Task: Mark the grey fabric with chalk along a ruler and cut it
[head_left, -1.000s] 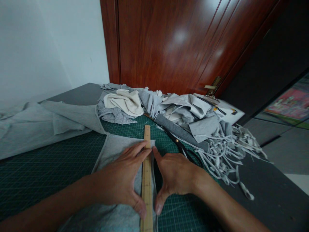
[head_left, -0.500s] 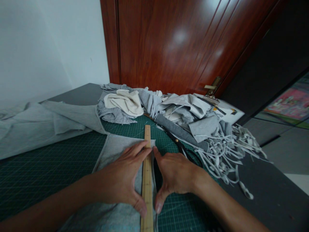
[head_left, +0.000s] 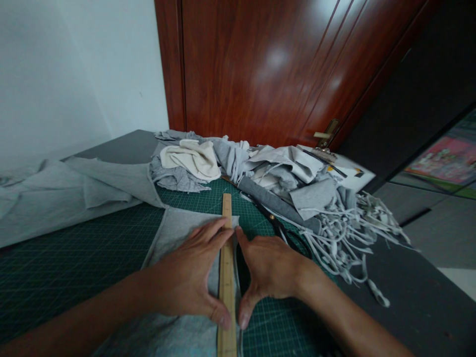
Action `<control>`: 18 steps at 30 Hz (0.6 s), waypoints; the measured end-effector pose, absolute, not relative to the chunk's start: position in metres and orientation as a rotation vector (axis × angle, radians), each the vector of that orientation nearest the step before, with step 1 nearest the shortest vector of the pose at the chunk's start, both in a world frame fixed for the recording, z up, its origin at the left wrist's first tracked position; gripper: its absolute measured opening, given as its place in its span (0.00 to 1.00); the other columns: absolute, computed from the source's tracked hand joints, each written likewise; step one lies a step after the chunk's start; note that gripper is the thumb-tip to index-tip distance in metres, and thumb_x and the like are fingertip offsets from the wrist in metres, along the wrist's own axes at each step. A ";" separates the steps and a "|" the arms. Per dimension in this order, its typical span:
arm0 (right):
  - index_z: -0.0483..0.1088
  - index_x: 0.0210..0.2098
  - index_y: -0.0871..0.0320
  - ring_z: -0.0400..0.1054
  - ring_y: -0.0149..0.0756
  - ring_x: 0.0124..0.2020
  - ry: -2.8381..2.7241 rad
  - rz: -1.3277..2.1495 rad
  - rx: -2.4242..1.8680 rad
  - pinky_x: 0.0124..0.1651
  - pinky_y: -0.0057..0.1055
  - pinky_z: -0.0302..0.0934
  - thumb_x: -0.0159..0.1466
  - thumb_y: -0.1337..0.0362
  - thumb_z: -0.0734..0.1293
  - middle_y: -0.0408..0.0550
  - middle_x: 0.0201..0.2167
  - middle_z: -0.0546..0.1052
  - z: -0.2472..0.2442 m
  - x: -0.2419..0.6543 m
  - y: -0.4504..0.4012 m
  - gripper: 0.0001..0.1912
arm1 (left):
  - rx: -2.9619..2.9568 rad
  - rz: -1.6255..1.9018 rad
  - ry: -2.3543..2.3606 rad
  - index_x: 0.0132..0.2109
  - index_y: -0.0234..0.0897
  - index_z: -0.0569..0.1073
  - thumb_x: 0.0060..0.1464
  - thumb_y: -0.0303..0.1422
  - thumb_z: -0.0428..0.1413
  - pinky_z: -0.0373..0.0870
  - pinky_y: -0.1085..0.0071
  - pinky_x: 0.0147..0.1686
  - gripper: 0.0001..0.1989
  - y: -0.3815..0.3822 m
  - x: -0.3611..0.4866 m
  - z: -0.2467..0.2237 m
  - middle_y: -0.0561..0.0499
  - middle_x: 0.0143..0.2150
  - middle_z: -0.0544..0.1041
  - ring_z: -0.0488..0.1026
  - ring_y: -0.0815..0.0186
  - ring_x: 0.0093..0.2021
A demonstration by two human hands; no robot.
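Observation:
A wooden ruler (head_left: 227, 272) lies lengthwise on a grey piece of fabric (head_left: 174, 225), close to the fabric's right edge. My left hand (head_left: 189, 272) rests over the fabric, thumb and fingers spread, with their tips on the ruler. On the other side, my right hand (head_left: 271, 267) has its thumb and index finger apart, their tips at the fabric's right edge beside the ruler. The other fingers of that hand are partly hidden. Beneath everything is a green gridded cutting mat (head_left: 267, 317). Black-handled scissors (head_left: 275, 220) lie beyond my right hand.
A long grey cloth (head_left: 74, 193) stretches across the left side. Along the back are heaped cream fabric (head_left: 193, 156), grey fabric pieces (head_left: 290, 161) and a dark grey roll (head_left: 275, 202). Tangled fabric strips (head_left: 345, 243) sit at the right, near a white clipboard (head_left: 360, 171).
My left thumb has shifted slightly to the right, further onto the ruler. My right hand, the ruler and the fabric stay practically in place.

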State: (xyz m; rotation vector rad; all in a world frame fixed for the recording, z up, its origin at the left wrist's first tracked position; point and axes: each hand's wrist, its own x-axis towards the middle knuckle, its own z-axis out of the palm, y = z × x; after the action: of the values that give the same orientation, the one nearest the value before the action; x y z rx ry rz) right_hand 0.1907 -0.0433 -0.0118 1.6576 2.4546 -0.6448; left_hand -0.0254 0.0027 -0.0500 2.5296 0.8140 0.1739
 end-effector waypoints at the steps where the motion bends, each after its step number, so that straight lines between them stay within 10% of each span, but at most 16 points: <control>1: 0.49 0.77 0.79 0.79 0.70 0.53 2.442 -0.649 1.658 0.54 0.51 0.73 0.39 0.33 0.84 0.78 0.56 0.81 -0.011 0.191 -0.043 0.85 | 2.523 0.186 0.815 0.80 0.34 0.51 0.37 0.64 0.71 0.47 0.34 0.76 0.72 0.002 -0.025 -0.050 0.29 0.83 0.44 0.42 0.31 0.81; 18: 0.48 0.77 0.80 0.78 0.76 0.55 2.459 -0.681 1.650 0.55 0.56 0.72 0.39 0.32 0.83 0.82 0.57 0.79 -0.012 0.193 -0.043 0.85 | 2.520 0.312 0.788 0.79 0.40 0.53 0.33 0.62 0.73 0.53 0.35 0.75 0.72 0.002 -0.027 -0.054 0.34 0.81 0.50 0.49 0.29 0.79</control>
State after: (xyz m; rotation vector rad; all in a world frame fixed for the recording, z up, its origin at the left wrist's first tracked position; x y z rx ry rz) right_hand 0.1926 -0.0431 -0.0117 1.6495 2.4590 -0.6814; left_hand -0.0267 0.0024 -0.0540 2.5198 0.7880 0.3122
